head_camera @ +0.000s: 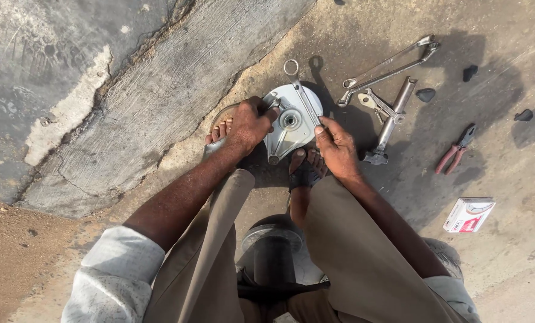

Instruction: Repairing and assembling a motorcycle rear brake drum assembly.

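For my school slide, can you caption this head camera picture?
Both hands, left and right, grip a round metal plate on concrete, tools nearby.

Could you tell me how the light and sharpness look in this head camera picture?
Head view: hard sunlight, with dark shadows beside the spanners and pliers; the round metal plate gleams without washing out; both hands, left and right, are sharp; edges bend slightly from the wide lens.

The left hand covers the left edge of the round metal hub plate, so its grip there cannot be made out. The dark cylindrical part between the knees is cut off by the bottom edge.
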